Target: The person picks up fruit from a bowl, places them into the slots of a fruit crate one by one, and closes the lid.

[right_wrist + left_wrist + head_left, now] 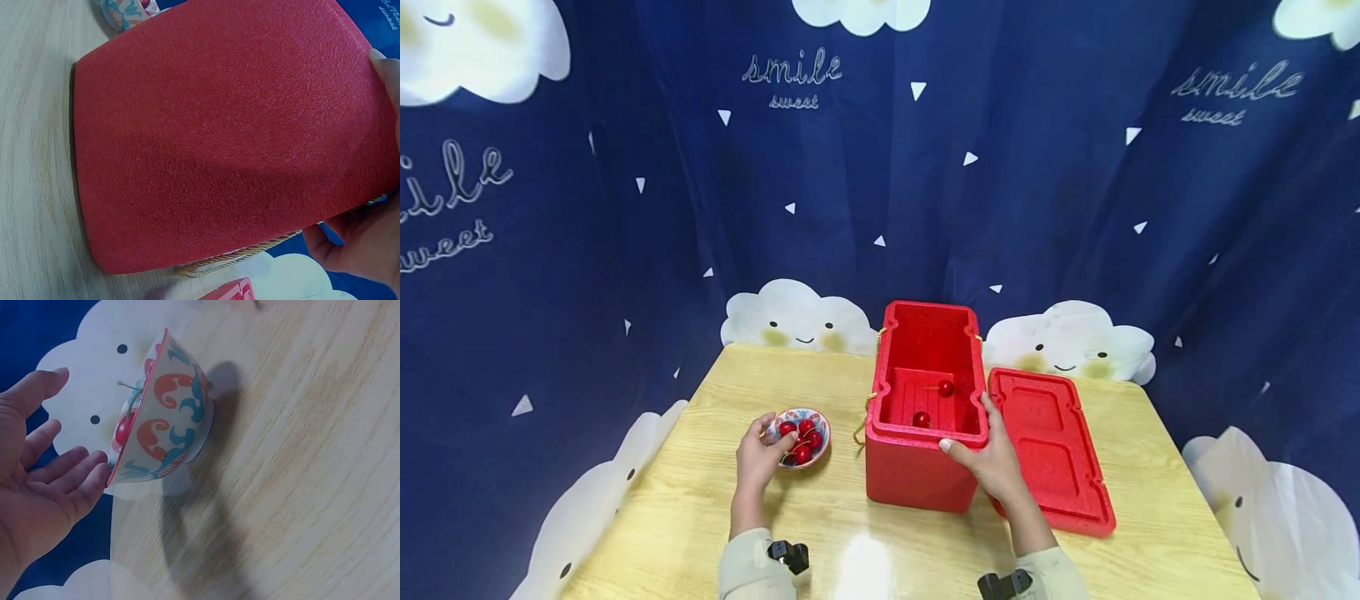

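A small patterned bowl (827,439) of several cherries (803,454) stands on the left of the table. My left hand (758,457) is at the bowl's near-left rim, thumb over the cherries and fingers apart with nothing between them. In the left wrist view, fingertips reach the rim of the bowl (181,406), and one cherry (124,430) with a green stem shows above it. My right hand (997,457) grips the near right corner of a red foam box (917,475), thumb on its front edge and fingers along its side. Two cherries (945,388) lie on the box floor.
A red lid (1052,450) lies flat to the right of the box, close against it. Gold cord (250,250) runs along the box sides. Wooden table (700,508) all around; a dark blue curtain (850,183) with clouds hangs behind.
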`<state>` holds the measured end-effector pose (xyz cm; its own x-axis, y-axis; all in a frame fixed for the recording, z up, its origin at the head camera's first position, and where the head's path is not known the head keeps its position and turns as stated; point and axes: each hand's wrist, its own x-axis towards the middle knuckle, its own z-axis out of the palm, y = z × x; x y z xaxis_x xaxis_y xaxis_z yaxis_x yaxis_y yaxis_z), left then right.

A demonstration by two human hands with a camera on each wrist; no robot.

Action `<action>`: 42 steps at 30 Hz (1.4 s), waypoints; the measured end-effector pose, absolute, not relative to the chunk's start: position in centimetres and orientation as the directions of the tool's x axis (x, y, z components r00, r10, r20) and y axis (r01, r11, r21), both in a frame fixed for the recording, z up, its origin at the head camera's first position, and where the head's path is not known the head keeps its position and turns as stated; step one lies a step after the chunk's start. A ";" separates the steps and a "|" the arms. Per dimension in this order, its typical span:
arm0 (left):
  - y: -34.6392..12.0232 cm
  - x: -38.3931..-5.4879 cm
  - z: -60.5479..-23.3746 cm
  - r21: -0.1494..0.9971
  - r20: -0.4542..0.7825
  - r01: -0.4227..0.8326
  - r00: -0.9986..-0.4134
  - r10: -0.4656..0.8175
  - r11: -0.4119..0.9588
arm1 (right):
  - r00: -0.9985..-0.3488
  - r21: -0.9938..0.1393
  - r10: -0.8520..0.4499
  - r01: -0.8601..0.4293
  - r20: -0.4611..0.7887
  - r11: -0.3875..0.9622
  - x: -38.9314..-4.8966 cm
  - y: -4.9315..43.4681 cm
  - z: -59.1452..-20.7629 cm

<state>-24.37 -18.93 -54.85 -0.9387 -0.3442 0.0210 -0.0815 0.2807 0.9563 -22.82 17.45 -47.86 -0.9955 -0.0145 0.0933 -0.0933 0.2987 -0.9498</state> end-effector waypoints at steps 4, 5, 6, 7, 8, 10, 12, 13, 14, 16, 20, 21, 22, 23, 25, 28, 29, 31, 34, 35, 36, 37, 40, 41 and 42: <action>-18.9 -24.7 -55.0 0.954 0.026 -0.082 -0.936 -0.351 0.289 | -0.995 -0.949 -0.018 -0.098 0.097 0.299 -22.9 17.6 -47.8; -18.9 -24.8 -55.0 0.953 0.026 -0.083 -0.936 -0.351 0.292 | -0.996 -0.949 -0.019 -0.094 0.093 0.300 -22.8 17.6 -47.8; -18.8 -24.8 -55.0 0.950 0.027 -0.085 -0.937 -0.349 0.300 | -0.996 -0.950 -0.022 -0.090 0.088 0.299 -22.8 17.6 -47.7; -18.8 -24.8 -54.9 0.949 0.025 -0.087 -0.938 -0.346 0.304 | -0.996 -0.952 -0.024 -0.086 0.082 0.294 -22.6 17.5 -47.4; -18.7 -24.8 -54.8 0.946 0.025 -0.088 -0.940 -0.340 0.313 | -0.997 -0.954 -0.026 -0.081 0.077 0.288 -22.5 17.5 -47.1; -18.6 -24.9 -54.7 0.939 0.019 -0.095 -0.944 -0.329 0.329 | -0.997 -0.958 -0.029 -0.076 0.071 0.278 -22.1 17.3 -46.4; -18.4 -25.0 -54.6 0.927 0.012 -0.111 -0.946 -0.324 0.358 | -0.997 -0.961 -0.033 -0.071 0.065 0.267 -21.7 17.0 -45.5; -18.4 -25.0 -54.6 0.920 0.010 -0.117 -0.947 -0.322 0.373 | -0.997 -0.962 -0.035 -0.071 0.064 0.262 -21.6 16.9 -45.2; -18.3 -25.0 -54.5 0.913 0.011 -0.121 -0.947 -0.320 0.390 | -0.997 -0.962 -0.036 -0.073 0.066 0.262 -21.5 16.9 -45.0; -18.2 -25.1 -54.6 0.900 0.008 -0.132 -0.947 -0.320 0.415 | -0.997 -0.962 -0.041 -0.076 0.068 0.262 -21.5 16.8 -44.8; -18.0 -25.3 -54.6 0.893 0.000 -0.144 -0.948 -0.319 0.426 | -0.997 -0.960 -0.034 -0.077 0.070 0.268 -22.1 17.1 -46.0; -18.0 -25.3 -54.7 0.895 -0.004 -0.147 -0.947 -0.322 0.421 | -0.997 -0.959 -0.033 -0.080 0.074 0.272 -22.2 17.2 -46.4; -18.0 -25.4 -54.7 0.898 -0.005 -0.147 -0.946 -0.325 0.414 | -0.996 -0.957 -0.031 -0.084 0.079 0.278 -22.4 17.3 -46.8; -18.0 -25.5 -54.8 0.901 -0.005 -0.146 -0.945 -0.328 0.408 | -0.996 -0.956 -0.029 -0.087 0.083 0.281 -22.6 17.4 -47.2; -17.9 -25.6 -54.9 0.907 -0.003 -0.142 -0.943 -0.332 0.397 | -0.995 -0.953 -0.027 -0.096 0.092 0.289 -22.7 17.4 -47.5; -17.8 -25.9 -55.2 0.919 0.001 -0.130 -0.944 -0.331 0.372 | -0.996 -0.954 -0.032 -0.090 0.085 0.285 -22.3 17.3 -46.7; -17.7 -26.0 -55.3 0.922 0.002 -0.126 -0.944 -0.331 0.366 | -0.996 -0.955 -0.034 -0.085 0.078 0.286 -22.0 17.2 -46.2; -18.0 -26.6 -56.5 0.929 0.016 -0.111 -0.941 -0.338 0.354 | -0.997 -0.956 -0.038 -0.073 0.065 0.283 -21.5 16.9 -45.2; -17.9 -26.8 -57.0 0.931 0.056 -0.083 -0.930 -0.362 0.356 | -0.998 -0.959 -0.037 -0.062 0.054 0.278 -21.0 16.6 -44.1; -17.8 -26.9 -57.1 0.932 0.059 -0.082 -0.927 -0.369 0.353 | -0.998 -0.960 -0.035 -0.059 0.051 0.275 -21.0 16.6 -44.2; -17.8 -27.0 -57.2 0.932 0.064 -0.079 -0.924 -0.376 0.354 | -0.998 -0.961 -0.033 -0.057 0.050 0.272 -21.0 16.6 -44.2; -17.5 -26.7 -56.4 0.935 0.052 -0.089 -0.924 -0.379 0.344 | -0.998 -0.962 -0.033 -0.055 0.048 0.267 -21.0 16.6 -44.3; -17.3 -27.2 -56.4 0.934 0.014 -0.125 -0.924 -0.383 0.334 | -0.998 -0.961 -0.030 -0.067 0.061 0.267 -21.2 16.6 -44.5; -17.3 -27.4 -56.4 0.932 0.003 -0.137 -0.924 -0.383 0.336 | -0.997 -0.960 -0.028 -0.071 0.066 0.270 -21.2 16.7 -44.6; -17.2 -27.5 -56.5 0.930 -0.005 -0.146 -0.923 -0.385 0.338 | -0.997 -0.960 -0.027 -0.076 0.071 0.270 -21.3 16.7 -44.6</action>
